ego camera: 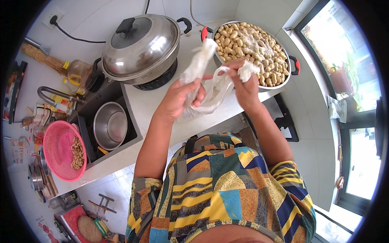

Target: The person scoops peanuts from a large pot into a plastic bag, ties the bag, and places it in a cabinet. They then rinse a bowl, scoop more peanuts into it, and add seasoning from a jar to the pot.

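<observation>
Over the counter, in the head view, both hands hold a thin white plastic bag [212, 100] with its mouth open and some pale grains inside. My left hand [184, 97] grips the bag's left side, from which a twisted part rises. My right hand [244, 86] pinches a bag handle and a crumpled part of the plastic, close to the near rim of the pot. Unshelled peanuts [267, 66] fill a wide steel pot [288, 76] with red and black handles. White granules lie on top of the peanuts [225, 41].
A lidded steel wok [142, 45] stands on a black round base [161, 79] at the back left. Left of it, a steel bowl [110, 126] sits in the dark sink [133, 121]. A pink plastic colander [57, 145] with some peanuts stands beside the sink.
</observation>
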A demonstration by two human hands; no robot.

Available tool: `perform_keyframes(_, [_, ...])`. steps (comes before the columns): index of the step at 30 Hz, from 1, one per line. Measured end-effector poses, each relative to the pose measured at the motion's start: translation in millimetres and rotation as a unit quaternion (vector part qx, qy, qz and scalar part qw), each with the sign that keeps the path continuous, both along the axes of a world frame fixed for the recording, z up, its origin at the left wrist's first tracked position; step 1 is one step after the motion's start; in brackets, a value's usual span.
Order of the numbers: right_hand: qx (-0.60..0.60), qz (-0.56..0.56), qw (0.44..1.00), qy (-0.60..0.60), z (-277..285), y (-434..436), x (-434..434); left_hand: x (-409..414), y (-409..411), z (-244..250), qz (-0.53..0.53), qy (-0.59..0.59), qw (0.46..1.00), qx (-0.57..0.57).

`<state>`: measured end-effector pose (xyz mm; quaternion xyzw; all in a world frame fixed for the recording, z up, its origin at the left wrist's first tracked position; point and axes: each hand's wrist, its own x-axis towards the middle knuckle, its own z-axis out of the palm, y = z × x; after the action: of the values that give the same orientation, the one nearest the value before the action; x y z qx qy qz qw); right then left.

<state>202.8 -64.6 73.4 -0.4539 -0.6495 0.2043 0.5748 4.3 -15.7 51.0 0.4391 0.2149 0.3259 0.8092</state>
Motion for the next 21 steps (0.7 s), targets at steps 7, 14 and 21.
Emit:
perform_keyframes(7, [0.183, 0.133, 0.933, -0.281, 21.5, 2.8, -32.9, 17.3, -11.3, -15.6, 0.011, -0.031, 0.999, 0.023])
perform_keyframes(14, [0.074, 0.131, 0.923, -0.353, 21.3, 19.7, -43.6, 6.5, -10.8, -32.7, -0.01, 0.018, 1.0, -0.008])
perform_keyframes(21, [-0.059, 0.078, 0.904, -0.417, 24.6, 31.3, -35.1, -4.2, -11.8, 4.4, -0.143, 0.046, 0.988, 0.044])
